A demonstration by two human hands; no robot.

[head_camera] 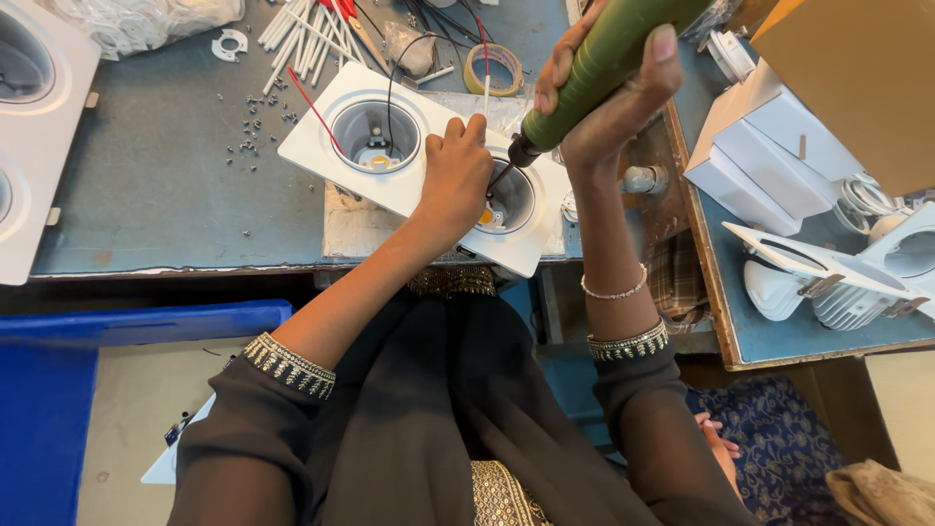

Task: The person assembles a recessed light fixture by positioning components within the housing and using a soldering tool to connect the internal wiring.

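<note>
Two round wells sit in the white twin downlight housing (429,166) that we have in front of us, near the front edge of the grey-blue surface (146,185). The well at ten o'clock of our hands (376,136) already shows a small LED module seated at its bottom, with a red wire (312,105) and a black wire (392,88) running out of it toward twelve o'clock. That side looks fitted, though we cannot tell whether its screws are in.

Our left hand (454,175) rests on the rim of the second well (511,200), fingers curled together and pressing down at the edge, steadying the frame or a part under it. Our right hand (604,83) has its fingers clamped around a green electric screwdriver (594,68), whose dark bit (502,175) slants down into that well, where an orange spot of a module shows. We judge this second well to be mid-fastening, about the later half of this unit.

Loose small screws (251,122) lie scattered at nine o'clock, with white tubes (307,34) and a tape roll (493,66) at twelve. More white housings (29,127) wait at far nine o'clock, and heat-sink lamp bodies (847,292) lie at three o'clock.
</note>
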